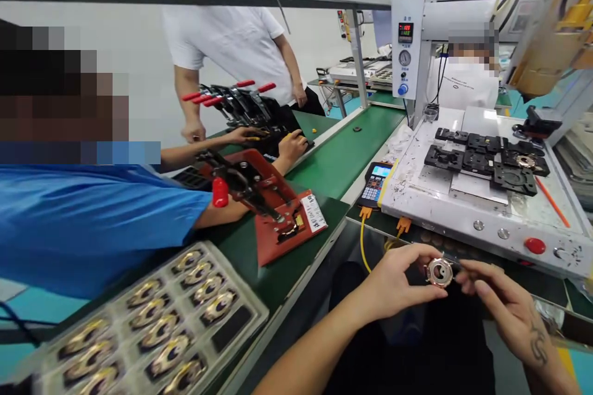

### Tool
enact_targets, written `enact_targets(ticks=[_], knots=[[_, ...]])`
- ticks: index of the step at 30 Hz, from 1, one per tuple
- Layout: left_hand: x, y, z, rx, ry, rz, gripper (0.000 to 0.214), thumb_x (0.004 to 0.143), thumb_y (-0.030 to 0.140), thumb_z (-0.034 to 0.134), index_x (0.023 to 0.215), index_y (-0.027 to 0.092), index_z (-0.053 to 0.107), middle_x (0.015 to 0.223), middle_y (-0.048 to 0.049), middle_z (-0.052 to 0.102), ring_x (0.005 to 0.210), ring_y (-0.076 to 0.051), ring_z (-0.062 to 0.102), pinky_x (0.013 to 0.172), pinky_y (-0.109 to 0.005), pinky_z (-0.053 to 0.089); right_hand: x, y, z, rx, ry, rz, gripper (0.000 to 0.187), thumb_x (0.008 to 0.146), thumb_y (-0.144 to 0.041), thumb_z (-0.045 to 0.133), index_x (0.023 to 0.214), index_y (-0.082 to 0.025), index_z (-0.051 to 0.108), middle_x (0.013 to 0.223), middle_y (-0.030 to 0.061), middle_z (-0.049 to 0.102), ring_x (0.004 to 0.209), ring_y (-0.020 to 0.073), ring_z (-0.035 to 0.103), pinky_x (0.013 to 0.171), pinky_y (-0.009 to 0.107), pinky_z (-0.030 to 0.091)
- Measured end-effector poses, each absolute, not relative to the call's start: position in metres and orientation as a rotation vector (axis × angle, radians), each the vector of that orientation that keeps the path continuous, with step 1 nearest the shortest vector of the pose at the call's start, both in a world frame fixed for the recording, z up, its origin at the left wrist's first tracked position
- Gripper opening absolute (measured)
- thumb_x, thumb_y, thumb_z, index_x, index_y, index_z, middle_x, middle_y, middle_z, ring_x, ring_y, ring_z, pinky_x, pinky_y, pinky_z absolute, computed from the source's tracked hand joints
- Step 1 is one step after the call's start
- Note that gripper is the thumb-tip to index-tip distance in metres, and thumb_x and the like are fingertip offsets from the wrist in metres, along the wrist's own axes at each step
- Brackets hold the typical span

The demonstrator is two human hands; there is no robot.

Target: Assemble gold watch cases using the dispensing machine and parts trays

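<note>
A round, rose-gold-rimmed watch case is pinched between the thumb and forefinger of my left hand, its open face turned toward me. My right hand is just to the right of the case, with thumb and fingertips drawn together. Something small and dark shows at those fingertips, too blurred to name. Whether they touch the case I cannot tell. Both hands are in front of the white dispensing machine, above my dark-clothed lap.
Black fixtures lie on the machine bed, one bearing a metal case. A handheld keypad stands left of it. At lower left is a tray of watch cases. A red toggle-clamp jig and a blue-sleeved co-worker are beyond.
</note>
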State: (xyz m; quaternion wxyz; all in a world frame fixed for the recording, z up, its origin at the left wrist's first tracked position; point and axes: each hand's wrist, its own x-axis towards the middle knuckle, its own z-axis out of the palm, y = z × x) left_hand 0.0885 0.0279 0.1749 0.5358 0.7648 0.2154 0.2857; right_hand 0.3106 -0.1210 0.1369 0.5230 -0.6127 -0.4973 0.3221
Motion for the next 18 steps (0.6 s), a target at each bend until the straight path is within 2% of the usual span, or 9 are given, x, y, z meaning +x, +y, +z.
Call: enact_targets(ticks=[4,8,12,18], knots=[[0.078,0.022,0.179,1.869,0.522,0.7,0.048,0.08,0.032,0.094,0.123,0.022,0.077,0.106,-0.0047,0.082,0.091,-0.021,0.074,0.088,-0.031,0.061,0.289,-0.104,0.165,-1.369,-1.297,0.843,0.04,0.103,-0.045,0.071,0.141,-0.032,0.075,0.113,0.0082,0.083,0.099,0.0278,0.078,0.093,0.041,0.067],[0.073,0.017,0.181,1.867,0.54,0.719,0.046,0.082,0.033,0.092,0.124,0.022,0.077,0.106,-0.0056,0.082,0.089,-0.021,0.075,0.087,-0.032,0.063,0.281,-0.102,0.172,-1.39,-1.365,0.797,0.039,0.097,-0.041,0.08,0.135,-0.032,0.078,0.121,0.0086,0.083,0.099,0.0296,0.078,0.087,0.041,0.067],[0.07,0.013,0.183,1.85,0.55,0.72,0.045,0.08,0.03,0.093,0.121,0.022,0.078,0.106,-0.0048,0.082,0.089,-0.02,0.075,0.087,-0.03,0.062,0.279,-0.103,0.17,-1.41,-1.395,0.775,0.029,0.1,-0.041,0.078,0.127,-0.033,0.08,0.121,0.0068,0.083,0.103,0.029,0.077,0.09,0.039,0.065],[0.068,0.009,0.189,1.802,0.575,0.721,0.044,0.077,0.03,0.095,0.117,0.021,0.079,0.093,-0.0013,0.078,0.083,-0.019,0.071,0.08,-0.028,0.059,0.277,-0.105,0.173,-1.431,-1.264,0.907,0.03,0.096,-0.045,0.082,0.123,-0.03,0.083,0.118,0.0072,0.084,0.104,0.029,0.078,0.093,0.04,0.065]])
